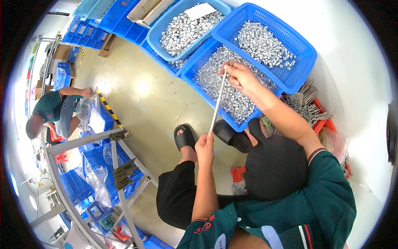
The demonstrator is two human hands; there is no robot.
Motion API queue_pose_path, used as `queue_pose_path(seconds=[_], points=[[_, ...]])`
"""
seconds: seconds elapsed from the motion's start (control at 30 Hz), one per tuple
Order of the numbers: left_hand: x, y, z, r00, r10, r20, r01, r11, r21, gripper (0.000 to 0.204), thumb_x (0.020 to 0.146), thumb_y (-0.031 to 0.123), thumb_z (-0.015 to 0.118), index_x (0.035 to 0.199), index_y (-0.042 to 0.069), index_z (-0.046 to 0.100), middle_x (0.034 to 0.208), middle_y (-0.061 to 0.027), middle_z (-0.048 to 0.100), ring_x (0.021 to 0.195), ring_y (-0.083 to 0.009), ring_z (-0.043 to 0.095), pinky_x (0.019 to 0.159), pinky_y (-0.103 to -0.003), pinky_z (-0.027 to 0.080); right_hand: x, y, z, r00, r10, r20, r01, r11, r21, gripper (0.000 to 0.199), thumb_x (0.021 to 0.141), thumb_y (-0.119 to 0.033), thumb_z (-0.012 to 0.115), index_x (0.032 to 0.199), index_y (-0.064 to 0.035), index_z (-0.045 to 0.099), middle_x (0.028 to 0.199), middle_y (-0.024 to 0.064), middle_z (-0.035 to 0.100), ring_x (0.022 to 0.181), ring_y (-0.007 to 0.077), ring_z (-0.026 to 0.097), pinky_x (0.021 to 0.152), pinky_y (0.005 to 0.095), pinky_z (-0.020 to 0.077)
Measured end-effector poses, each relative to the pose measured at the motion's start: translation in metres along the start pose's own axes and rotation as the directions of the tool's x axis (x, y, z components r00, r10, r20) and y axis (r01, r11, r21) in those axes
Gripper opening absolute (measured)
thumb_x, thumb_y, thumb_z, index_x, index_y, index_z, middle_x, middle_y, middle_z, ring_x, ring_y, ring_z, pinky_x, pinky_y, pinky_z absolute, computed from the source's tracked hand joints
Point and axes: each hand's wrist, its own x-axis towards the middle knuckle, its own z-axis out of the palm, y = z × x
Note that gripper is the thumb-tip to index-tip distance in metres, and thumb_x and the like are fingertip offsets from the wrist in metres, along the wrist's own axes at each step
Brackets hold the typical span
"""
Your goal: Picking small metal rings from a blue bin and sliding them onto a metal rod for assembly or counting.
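A slim silvery metal rod (219,99) slants between my two hands. My left hand (205,147) is closed round its lower end, near my knees. At the upper end, the fingers of my right hand (241,77) pinch the rod; whether a small part is also between them I cannot make out. My right hand is above a blue bin (189,77) full of small shiny metal parts. Partly over that bin sits a blue perforated basket (304,54) holding a heap of short metal pieces.
A lighter blue basket (155,37) with metal parts and a white card (200,11) stands farther left. Many metal rods (304,101) lie in a red crate (324,118) at right. A grey metal frame (83,142) stands left; beyond it another person (49,106) crouches.
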Motion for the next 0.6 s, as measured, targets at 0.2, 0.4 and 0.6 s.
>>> queue_pose_path(seconds=[0.2, 0.4, 0.6], points=[[-0.001, -0.002, -0.001, 0.999, 0.037, -0.014, -0.036, 0.998, 0.044, 0.032, 0.088, 0.026, 0.051, 0.061, 0.010, 0.044, 0.053, 0.0085, 0.033, 0.046, -0.0012, 0.027, 0.041, -0.019, 0.019, 0.000, -0.006, -0.011, 0.986, 0.124, 0.108, -0.143, 0.971, 0.191, 0.013, 0.087, -0.011, 0.047, 0.097, -0.0045, 0.053, 0.092, 0.0114, 0.060, 0.042, 0.0017, 0.034, 0.035, 0.0144, 0.0267], [0.000, -0.004, -0.003, 1.000, 0.013, 0.006, -0.013, 1.000, -0.007, 0.031, 0.088, 0.027, 0.051, 0.062, 0.010, 0.045, 0.054, 0.0082, 0.035, 0.047, -0.0013, 0.028, 0.041, -0.019, 0.020, 0.004, -0.005, -0.008, 0.982, 0.119, 0.150, -0.140, 0.980, 0.140, 0.015, 0.088, -0.014, 0.048, 0.097, -0.0024, 0.054, 0.092, 0.0107, 0.059, 0.044, 0.0018, 0.035, 0.035, 0.0142, 0.0276], [0.001, -0.003, -0.006, 0.999, -0.001, 0.034, 0.003, 0.998, -0.067, 0.030, 0.088, 0.027, 0.051, 0.063, 0.011, 0.045, 0.055, 0.0080, 0.037, 0.046, -0.0015, 0.030, 0.041, -0.018, 0.021, 0.007, -0.007, -0.004, 0.977, 0.170, 0.131, -0.189, 0.970, 0.151, 0.013, 0.087, -0.015, 0.051, 0.092, -0.0029, 0.054, 0.089, 0.0095, 0.059, 0.045, 0.0013, 0.035, 0.035, 0.0136, 0.0265]])
